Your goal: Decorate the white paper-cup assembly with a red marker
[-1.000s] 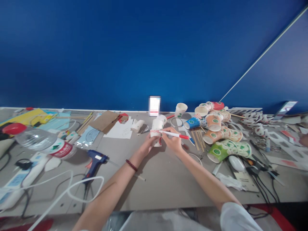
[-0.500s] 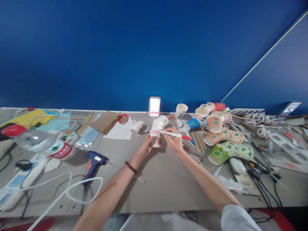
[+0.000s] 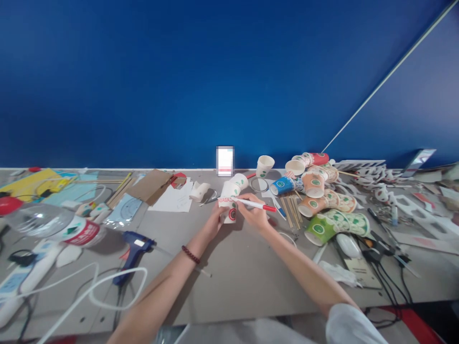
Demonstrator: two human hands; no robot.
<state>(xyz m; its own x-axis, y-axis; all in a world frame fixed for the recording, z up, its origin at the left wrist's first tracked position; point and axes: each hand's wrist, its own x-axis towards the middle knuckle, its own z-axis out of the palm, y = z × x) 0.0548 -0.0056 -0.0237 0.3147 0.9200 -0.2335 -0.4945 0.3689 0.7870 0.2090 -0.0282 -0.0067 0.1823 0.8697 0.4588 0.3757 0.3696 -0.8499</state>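
Note:
My left hand (image 3: 214, 219) is closed around the left side of a white paper cup (image 3: 227, 210) that carries red scalloped marks near its upper edge and a red ring on its side. More white paper cup (image 3: 237, 182) with green leaf prints joins or stands right behind it; I cannot tell which. Pinched in my right hand (image 3: 254, 214) is a white marker with a red end (image 3: 260, 206), its tip at the cup's upper edge. The fingers of my right hand lie close to the cup's right side.
Decorated paper cups (image 3: 315, 183) lie piled on the right, near wooden sticks (image 3: 291, 212) and a white mouse (image 3: 348, 245). A blue glue gun (image 3: 133, 253), a plastic bottle (image 3: 53, 223) and a power strip (image 3: 27, 277) are on the left. A phone-like screen (image 3: 225, 160) stands at the wall.
The view has shifted slightly. My left hand keeps its grip on the cup, and the marker's tip stays by the red marks with only small movement.

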